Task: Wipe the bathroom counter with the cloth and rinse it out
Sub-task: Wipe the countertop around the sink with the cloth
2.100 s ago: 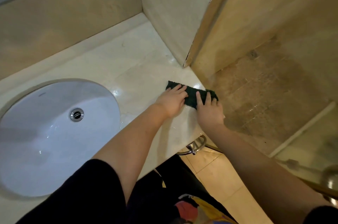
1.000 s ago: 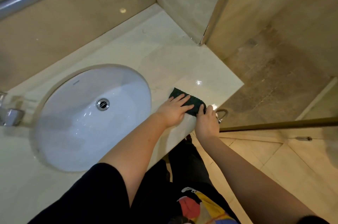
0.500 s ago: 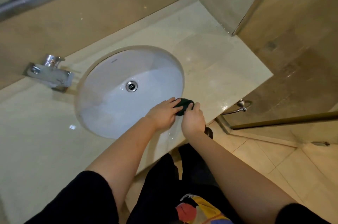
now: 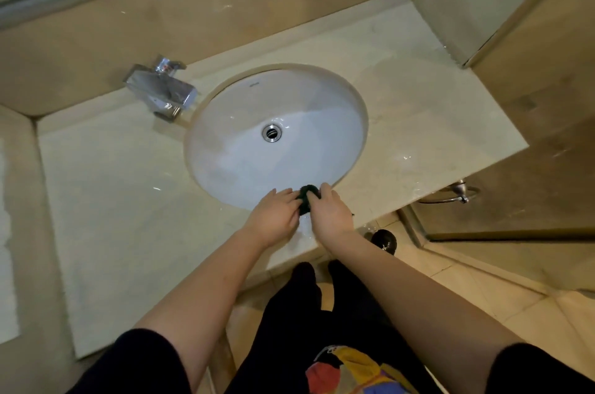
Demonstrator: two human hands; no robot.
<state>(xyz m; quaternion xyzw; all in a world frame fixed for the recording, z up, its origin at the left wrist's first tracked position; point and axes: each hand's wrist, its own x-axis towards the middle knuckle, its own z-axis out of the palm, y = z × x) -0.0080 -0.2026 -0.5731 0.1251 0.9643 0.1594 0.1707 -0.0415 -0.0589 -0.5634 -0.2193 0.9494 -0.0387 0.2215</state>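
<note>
1. Cloth (image 4: 305,197), dark green and bunched into a small wad, is sitting at the near rim of the sink (image 4: 225,174), where the white bowl is meeting the desk (image 4: 128,200); only a small part of it is showing between the two hands.
2. The left hand (image 4: 275,216) is closing on the cloth from its left side; its fingers (image 4: 283,195) are lying pressed together, with the tips pinching the wad.
3. The right hand (image 4: 328,213) is gripping the cloth from the right; its fingers (image 4: 323,190) are curling over the top of the wad and hiding most of it.
4. Both forearms are reaching forward over the front edge of the desk; the two hands are almost touching each other.
5. A chrome tap (image 4: 161,92) is standing on the desk at the far left of the sink; the drain (image 4: 271,132) is sitting in the middle of the bowl.
6. A towel ring (image 4: 457,194) is hanging below the right end of the desk; wet patches are shining on the desk near that end.
</note>
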